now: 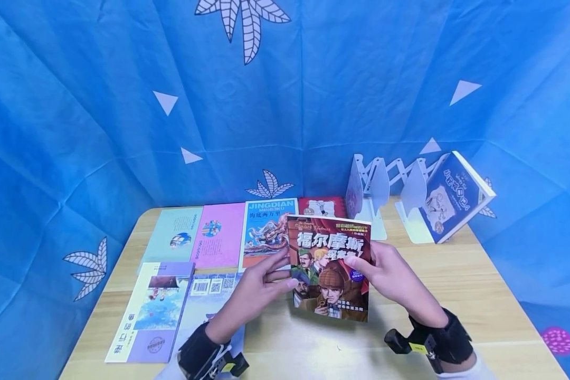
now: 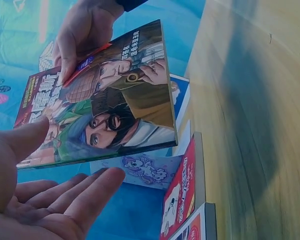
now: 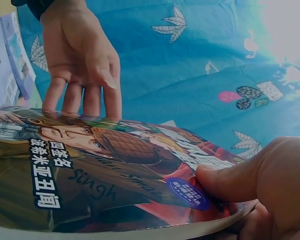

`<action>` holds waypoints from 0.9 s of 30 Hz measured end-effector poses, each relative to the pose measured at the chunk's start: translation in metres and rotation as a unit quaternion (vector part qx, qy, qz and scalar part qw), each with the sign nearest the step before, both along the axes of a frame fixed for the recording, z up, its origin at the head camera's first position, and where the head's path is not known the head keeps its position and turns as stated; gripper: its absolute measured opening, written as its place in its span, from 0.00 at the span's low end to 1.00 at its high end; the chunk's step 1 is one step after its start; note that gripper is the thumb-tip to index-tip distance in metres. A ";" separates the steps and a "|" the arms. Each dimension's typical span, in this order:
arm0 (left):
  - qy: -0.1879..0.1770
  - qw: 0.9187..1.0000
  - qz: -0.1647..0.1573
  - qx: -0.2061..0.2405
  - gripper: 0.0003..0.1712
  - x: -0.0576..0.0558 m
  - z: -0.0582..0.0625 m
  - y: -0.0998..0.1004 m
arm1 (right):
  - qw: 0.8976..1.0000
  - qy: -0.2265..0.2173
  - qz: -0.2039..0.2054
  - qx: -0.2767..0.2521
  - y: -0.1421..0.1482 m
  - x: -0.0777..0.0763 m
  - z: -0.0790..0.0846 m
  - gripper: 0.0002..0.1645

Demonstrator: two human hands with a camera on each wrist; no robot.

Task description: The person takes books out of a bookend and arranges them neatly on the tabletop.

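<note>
A Sherlock Holmes paperback (image 1: 332, 272) with a dark red and brown illustrated cover is held up above the table, front towards me. My right hand (image 1: 393, 270) grips its right edge, thumb on the cover and fingers behind, as the right wrist view also shows. At the book's left edge is my left hand (image 1: 258, 290). In the left wrist view, that hand's thumb (image 2: 25, 140) reaches over the cover while its fingers (image 2: 90, 195) extend loosely below the edge, not clasping it. Whether the left fingertips touch the book cannot be told.
A white expandable bookend rack (image 1: 385, 184) stands at the back right, a blue book (image 1: 456, 200) leaning in its right end. Flat on the table lie green (image 1: 171, 227), pink (image 1: 220, 229), JINGDIAN (image 1: 266, 227), red (image 1: 320, 205), purple-and-white (image 1: 152, 316) and pale blue (image 1: 204, 306) books. Blue cloth (image 1: 304, 105) hangs behind.
</note>
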State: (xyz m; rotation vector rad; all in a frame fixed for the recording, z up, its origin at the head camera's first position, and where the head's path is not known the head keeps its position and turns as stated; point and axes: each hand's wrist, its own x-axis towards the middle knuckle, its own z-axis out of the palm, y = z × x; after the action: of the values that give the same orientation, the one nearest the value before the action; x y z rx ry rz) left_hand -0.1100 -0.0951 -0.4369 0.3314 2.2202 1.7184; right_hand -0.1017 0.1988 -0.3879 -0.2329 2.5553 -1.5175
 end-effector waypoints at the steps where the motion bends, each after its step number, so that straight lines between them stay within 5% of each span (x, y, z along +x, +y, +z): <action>1: -0.003 1.000 0.006 -0.001 0.46 0.000 0.000 0.000 | 1.000 0.001 0.002 -0.004 -0.001 0.000 -0.001 0.18; 8: 0.010 0.999 0.038 -0.007 0.44 0.001 -0.005 -0.001 | 1.000 -0.007 0.013 -0.021 -0.010 -0.002 -0.005 0.17; 15: 0.044 0.994 0.097 -0.010 0.32 0.002 -0.004 -0.002 | 0.999 -0.024 0.016 -0.023 -0.022 -0.003 -0.014 0.18; 23: 0.034 0.992 0.125 -0.001 0.22 0.004 -0.007 -0.006 | 1.000 -0.004 0.011 0.011 -0.036 -0.003 -0.022 0.23; 27: 0.019 0.992 0.128 -0.015 0.20 0.005 -0.010 -0.011 | 0.999 0.000 -0.013 0.043 -0.042 -0.002 -0.025 0.18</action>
State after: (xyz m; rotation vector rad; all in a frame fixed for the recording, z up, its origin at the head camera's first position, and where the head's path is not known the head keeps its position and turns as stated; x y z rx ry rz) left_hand -0.1049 -0.1065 -0.4470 0.0754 2.4019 1.8140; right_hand -0.1038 0.1568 -0.4125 -0.1886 2.6271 -1.4112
